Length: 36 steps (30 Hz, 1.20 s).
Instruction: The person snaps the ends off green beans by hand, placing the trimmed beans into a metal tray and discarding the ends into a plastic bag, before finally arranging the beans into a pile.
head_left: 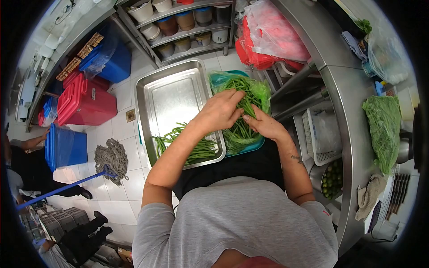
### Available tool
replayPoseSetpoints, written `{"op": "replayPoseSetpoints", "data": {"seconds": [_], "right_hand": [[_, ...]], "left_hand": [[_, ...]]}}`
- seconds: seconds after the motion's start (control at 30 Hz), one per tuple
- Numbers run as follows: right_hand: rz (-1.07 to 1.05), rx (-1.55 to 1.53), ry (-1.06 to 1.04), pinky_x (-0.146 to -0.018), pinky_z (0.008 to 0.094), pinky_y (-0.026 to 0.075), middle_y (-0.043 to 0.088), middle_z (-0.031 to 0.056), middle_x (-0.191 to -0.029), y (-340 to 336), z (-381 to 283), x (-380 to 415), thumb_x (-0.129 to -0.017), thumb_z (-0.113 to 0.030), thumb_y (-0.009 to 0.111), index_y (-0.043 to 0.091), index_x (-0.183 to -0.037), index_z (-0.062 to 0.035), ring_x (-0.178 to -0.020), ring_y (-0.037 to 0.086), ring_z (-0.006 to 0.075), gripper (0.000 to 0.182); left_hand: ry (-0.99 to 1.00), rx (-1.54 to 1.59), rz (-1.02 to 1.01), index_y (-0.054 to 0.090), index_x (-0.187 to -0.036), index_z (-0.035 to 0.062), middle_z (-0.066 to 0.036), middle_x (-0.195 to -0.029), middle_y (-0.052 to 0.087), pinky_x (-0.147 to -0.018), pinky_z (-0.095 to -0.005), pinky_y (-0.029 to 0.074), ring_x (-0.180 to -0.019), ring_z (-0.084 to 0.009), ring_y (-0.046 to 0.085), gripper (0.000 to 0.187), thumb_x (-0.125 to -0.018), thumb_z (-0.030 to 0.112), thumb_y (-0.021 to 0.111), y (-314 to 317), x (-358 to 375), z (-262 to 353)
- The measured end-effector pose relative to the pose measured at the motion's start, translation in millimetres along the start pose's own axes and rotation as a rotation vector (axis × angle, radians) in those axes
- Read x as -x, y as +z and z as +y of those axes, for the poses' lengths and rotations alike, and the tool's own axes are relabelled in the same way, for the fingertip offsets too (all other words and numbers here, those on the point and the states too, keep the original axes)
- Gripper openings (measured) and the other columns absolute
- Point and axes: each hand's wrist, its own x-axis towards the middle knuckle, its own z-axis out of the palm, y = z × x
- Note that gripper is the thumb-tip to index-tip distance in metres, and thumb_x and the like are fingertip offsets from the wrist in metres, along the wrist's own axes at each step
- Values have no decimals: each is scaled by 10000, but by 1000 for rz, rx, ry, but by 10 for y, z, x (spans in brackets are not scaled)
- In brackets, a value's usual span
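Note:
Long green beans fill an opened clear-green plastic bag lying on a teal tray. My left hand reaches over the bag, fingers bent and closed round some beans. Close beside it, my right hand pinches beans between thumb and fingers. The fingertips of both hands are partly hidden among the beans. Left of the bag stands a deep steel pan, with a loose heap of green beans at its near end, partly behind my left forearm.
A steel counter runs along the right, bearing bagged leafy greens. Red bags and a shelf of tubs stand ahead. On the left are red and blue bins, a mop and two other people.

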Motion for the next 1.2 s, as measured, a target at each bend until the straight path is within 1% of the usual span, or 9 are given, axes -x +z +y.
{"op": "replayPoseSetpoints", "data": {"seconds": [0.1, 0.23, 0.33, 0.5, 0.53, 0.67, 0.83, 1.0, 1.2], "right_hand": [[6, 134, 3, -596, 243, 404, 507, 26, -792, -50, 6, -2, -958, -265, 526, 219, -1414, 71, -663, 465, 119, 644], [110, 396, -199, -854, 325, 447, 592, 193, -1053, -12, -43, 40, -946, -287, 533, 258, -1394, 95, -974, 581, 263, 650], [40, 292, -99, -1008, 364, 358, 497, 306, -1255, 10, -126, 27, -943, -286, 524, 278, -1376, 109, -1212, 478, 350, 636], [125, 384, 30, -995, 389, 375, 495, 337, -1238, 160, -209, 56, -951, -266, 501, 310, -1366, 83, -1210, 476, 386, 575], [129, 359, 32, -999, 395, 371, 493, 345, -1235, 167, -176, 40, -954, -262, 496, 312, -1367, 76, -1214, 469, 398, 564], [210, 354, -84, -777, 331, 460, 597, 179, -999, 204, -105, 54, -955, -255, 516, 342, -1348, 49, -888, 590, 261, 526], [-44, -248, -56, -525, 213, 354, 447, -33, -730, 105, -120, 76, -947, -229, 554, 409, -1272, -2, -592, 401, 56, 422], [-81, -233, -36, -526, 214, 353, 463, -25, -727, 92, -86, 29, -946, -207, 551, 390, -1281, -10, -593, 416, 62, 421], [61, 72, -103, -587, 243, 412, 534, 31, -790, 125, -5, -28, -954, -211, 529, 388, -1286, 23, -634, 484, 104, 430]], "left_hand": [[-130, 51, -191, 540, -888, 0, -174, -841, 591, -717, -448, 467, -831, -374, 582, 196, -788, 131, 646, -68, -43, -14], [-209, 211, -130, 532, -825, -4, -170, -770, 580, -647, -436, 461, -744, -373, 576, 165, -785, 118, 636, 3, -42, -73], [-171, 102, -12, 511, -768, -2, -172, -723, 564, -593, -433, 450, -672, -364, 568, 123, -771, 68, 611, 127, -8, -108], [-338, -158, 238, 482, -710, 3, -191, -703, 568, -582, -461, 461, -636, -391, 565, 128, -736, 67, 590, 475, 35, 37], [-330, -157, 309, 508, -729, -5, -149, -642, 546, -534, -419, 440, -554, -311, 553, 139, -746, 99, 599, 545, 46, 4], [-888, 608, 288, 580, -762, -24, -84, -638, 544, -546, -332, 403, -570, -158, 489, 127, -786, 100, 560, 612, 49, -151], [-421, 536, 0, 539, -775, 12, -26, -691, 499, -567, -281, 391, -633, -146, 488, 50, -802, 49, 560, 262, 70, -154], [-2, 2, -45, 530, -806, 20, -137, -760, 528, -625, -385, 456, -725, -314, 561, 102, -752, 55, 609, 60, 33, 13], [24, -179, -14, 540, -795, 30, -144, -758, 554, -626, -433, 463, -733, -346, 567, 84, -756, 73, 601, 151, 70, 42]]}}
